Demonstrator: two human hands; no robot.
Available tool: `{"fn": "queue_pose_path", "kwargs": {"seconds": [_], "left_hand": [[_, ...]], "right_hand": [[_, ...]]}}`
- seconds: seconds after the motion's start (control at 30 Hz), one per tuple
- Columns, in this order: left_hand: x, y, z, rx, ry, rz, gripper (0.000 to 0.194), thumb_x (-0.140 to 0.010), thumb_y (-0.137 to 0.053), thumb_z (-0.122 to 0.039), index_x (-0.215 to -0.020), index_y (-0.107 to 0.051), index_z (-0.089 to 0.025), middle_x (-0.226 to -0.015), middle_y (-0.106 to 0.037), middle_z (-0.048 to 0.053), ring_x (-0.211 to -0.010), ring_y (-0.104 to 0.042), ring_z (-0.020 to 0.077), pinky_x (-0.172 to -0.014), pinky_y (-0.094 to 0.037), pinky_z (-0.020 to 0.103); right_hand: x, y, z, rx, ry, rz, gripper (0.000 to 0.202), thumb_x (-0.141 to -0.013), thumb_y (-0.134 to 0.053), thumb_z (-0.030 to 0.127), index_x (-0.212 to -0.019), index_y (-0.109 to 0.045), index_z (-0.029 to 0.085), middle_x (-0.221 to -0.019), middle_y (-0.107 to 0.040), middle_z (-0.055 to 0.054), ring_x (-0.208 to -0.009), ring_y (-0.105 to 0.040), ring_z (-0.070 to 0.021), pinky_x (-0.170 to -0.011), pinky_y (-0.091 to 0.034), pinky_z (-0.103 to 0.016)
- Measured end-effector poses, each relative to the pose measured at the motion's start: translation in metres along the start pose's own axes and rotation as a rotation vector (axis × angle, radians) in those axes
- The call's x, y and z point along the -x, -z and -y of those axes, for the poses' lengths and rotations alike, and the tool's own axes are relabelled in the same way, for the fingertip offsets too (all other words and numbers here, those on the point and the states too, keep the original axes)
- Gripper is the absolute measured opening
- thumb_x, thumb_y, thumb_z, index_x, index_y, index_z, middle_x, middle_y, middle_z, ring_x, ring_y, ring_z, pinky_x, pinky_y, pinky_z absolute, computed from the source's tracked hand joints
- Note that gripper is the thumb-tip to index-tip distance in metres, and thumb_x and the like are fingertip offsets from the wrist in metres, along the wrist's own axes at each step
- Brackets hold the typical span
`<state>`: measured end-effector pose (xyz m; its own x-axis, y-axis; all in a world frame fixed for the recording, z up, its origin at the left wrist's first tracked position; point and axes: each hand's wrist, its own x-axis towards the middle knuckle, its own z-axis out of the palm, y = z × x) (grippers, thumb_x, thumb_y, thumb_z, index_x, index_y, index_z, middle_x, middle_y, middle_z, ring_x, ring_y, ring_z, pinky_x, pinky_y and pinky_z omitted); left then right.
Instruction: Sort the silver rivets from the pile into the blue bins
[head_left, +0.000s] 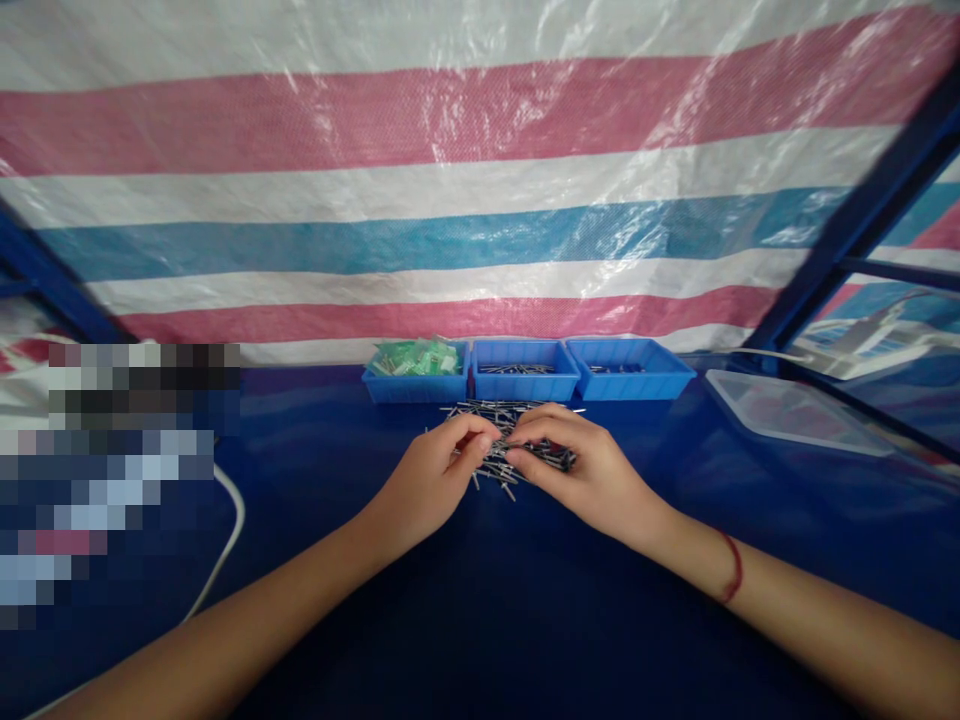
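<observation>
- The right forearm, with a red band [735, 568] at its wrist, and the left forearm come in from the table's near corners on their own sides and converge over its middle.
- The left hand [431, 485] is at the pile's left side, its thumb and forefinger curled close together; I cannot tell whether the tips meet or pinch a pin.
- The right hand [600, 480] is partly closed, thumb below and fingers above, and seems to hold a loose bunch of metal pins [556, 456] in the gap. The bunch points roughly left to right, its left end towards the left fingertips.
- The pile of pins [496, 467] lies on the blue table [517, 610], between and beyond the fingertips. Both hands reach it, so neither is clearly nearer. Its pins cross at many angles: those on the far side run mostly parallel to the table's far edge, while a few on the near side slant towards the person.
- Just beyond, three blue bins stand side by side along the far edge: the left bin [416, 390] with green packets [424, 356], the middle bin [525, 389] and right bin [637, 388] with pins or similar pieces.
</observation>
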<state>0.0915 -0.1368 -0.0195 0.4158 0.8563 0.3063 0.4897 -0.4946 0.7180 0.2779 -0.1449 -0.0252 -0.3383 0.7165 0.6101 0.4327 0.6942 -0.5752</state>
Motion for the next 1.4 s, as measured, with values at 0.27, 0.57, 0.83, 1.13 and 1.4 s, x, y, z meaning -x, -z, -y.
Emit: {"fn": "queue_pose_path", "kwargs": {"seconds": [0.27,0.57,0.83,1.13,1.4], "left_hand": [[0.001,-0.005,0.001,0.081,0.020,0.007,0.024,-0.092,-0.040,-0.032,-0.102,-0.058,-0.019,-0.087,-0.064,0.002,-0.075,-0.060,0.0142,-0.067,-0.047,0.026],[0.002,-0.006,0.000,-0.006,-0.059,0.043,0.015,-0.089,-0.047,-0.028,-0.094,-0.059,-0.019,-0.083,-0.064,0.001,-0.075,-0.060,0.0136,-0.064,-0.046,0.024],[0.002,-0.003,-0.004,-0.023,-0.076,-0.060,0.007,-0.084,-0.053,-0.023,-0.087,-0.058,-0.018,-0.082,-0.062,0.000,-0.072,-0.058,0.0122,-0.064,-0.046,0.023],[0.004,-0.001,-0.002,-0.123,-0.103,-0.153,0.016,-0.085,-0.055,-0.028,-0.098,-0.055,-0.019,-0.087,-0.062,0.001,-0.079,-0.058,0.0140,-0.071,-0.046,0.027],[-0.004,0.007,0.013,-0.307,-0.151,-0.090,0.012,-0.086,-0.049,-0.020,-0.086,-0.061,-0.019,-0.089,-0.063,0.002,-0.086,-0.056,0.0166,-0.080,-0.043,0.032]], "right_hand": [[0.000,0.000,0.003,-0.069,-0.041,-0.063,0.005,-0.082,-0.059,0.020,-0.081,-0.065,0.020,-0.083,-0.064,-0.003,-0.077,-0.060,-0.0139,-0.069,-0.049,-0.028],[0.001,0.001,0.003,-0.020,-0.020,-0.075,0.006,-0.081,-0.058,0.021,-0.083,-0.065,0.021,-0.084,-0.063,-0.003,-0.078,-0.061,-0.0150,-0.070,-0.049,-0.030],[0.000,0.002,-0.002,0.046,0.025,-0.069,0.008,-0.082,-0.057,0.021,-0.084,-0.065,0.021,-0.088,-0.061,-0.005,-0.084,-0.060,-0.0171,-0.074,-0.050,-0.032],[-0.002,0.002,-0.013,-0.105,-0.163,-0.088,0.015,-0.084,-0.055,0.029,-0.079,-0.066,0.019,-0.080,-0.061,-0.004,-0.075,-0.058,-0.0149,-0.069,-0.048,-0.030],[-0.020,0.038,-0.061,-0.454,-0.760,-0.703,0.014,-0.075,-0.060,0.029,-0.071,-0.058,0.016,-0.053,-0.047,0.005,-0.038,-0.043,-0.0063,-0.037,-0.032,-0.020]]}}
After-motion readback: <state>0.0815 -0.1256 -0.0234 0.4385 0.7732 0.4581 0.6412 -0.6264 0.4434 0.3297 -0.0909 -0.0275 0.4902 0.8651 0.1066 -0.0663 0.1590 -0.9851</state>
